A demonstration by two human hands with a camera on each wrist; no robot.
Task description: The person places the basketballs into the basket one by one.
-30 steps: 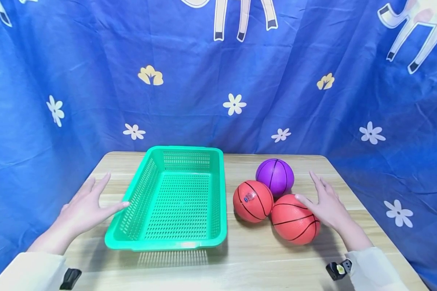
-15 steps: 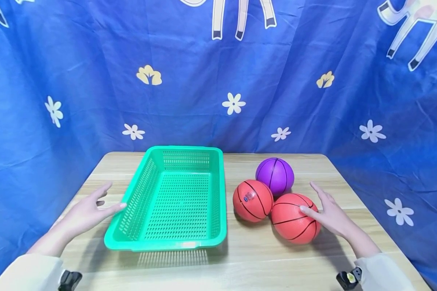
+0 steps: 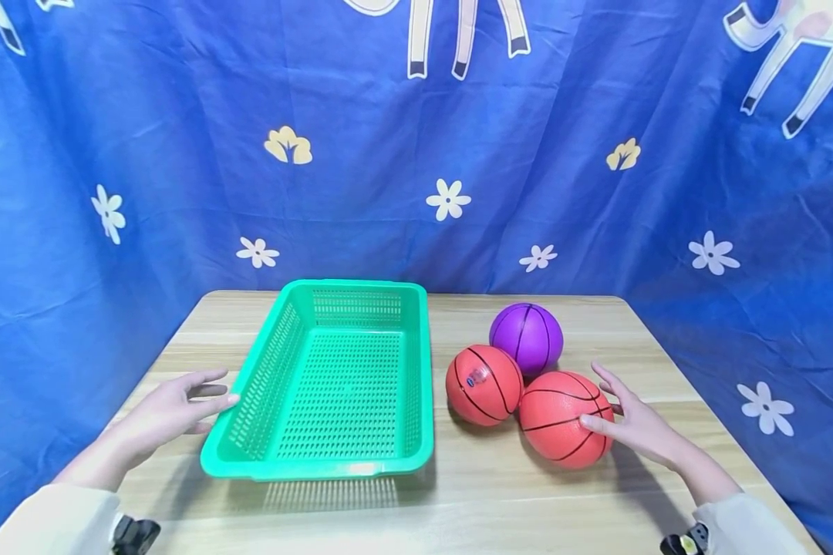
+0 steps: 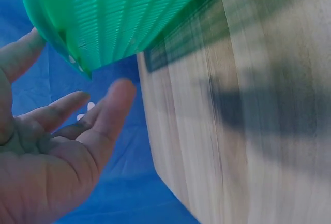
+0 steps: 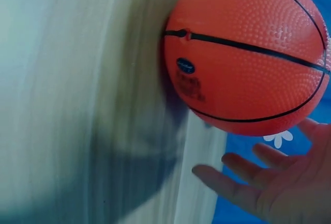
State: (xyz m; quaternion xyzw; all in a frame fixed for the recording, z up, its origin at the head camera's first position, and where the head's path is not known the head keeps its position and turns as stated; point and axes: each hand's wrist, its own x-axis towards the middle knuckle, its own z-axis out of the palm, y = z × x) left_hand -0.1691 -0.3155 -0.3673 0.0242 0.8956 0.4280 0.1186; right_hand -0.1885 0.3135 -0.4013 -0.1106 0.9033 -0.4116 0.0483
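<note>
Holds nothing in the left hand (image 3: 156,416): reaches forward with relaxed, parted fingers, thumb tip at the left rim of the basket (image 3: 319,468); cannot tell whether touching. Holds nothing in the right hand (image 3: 642,428) either: spreads fingers loosely along the right side of the near red ball (image 3: 558,424), with the thumb in front; again, cannot tell whether touching. Slants both hands inward over the table (image 3: 500,512), with palms facing each other. Shows the near red ball right of the basket, close together with the other red ball (image 3: 482,397) and the purple ball (image 3: 527,338).
</note>
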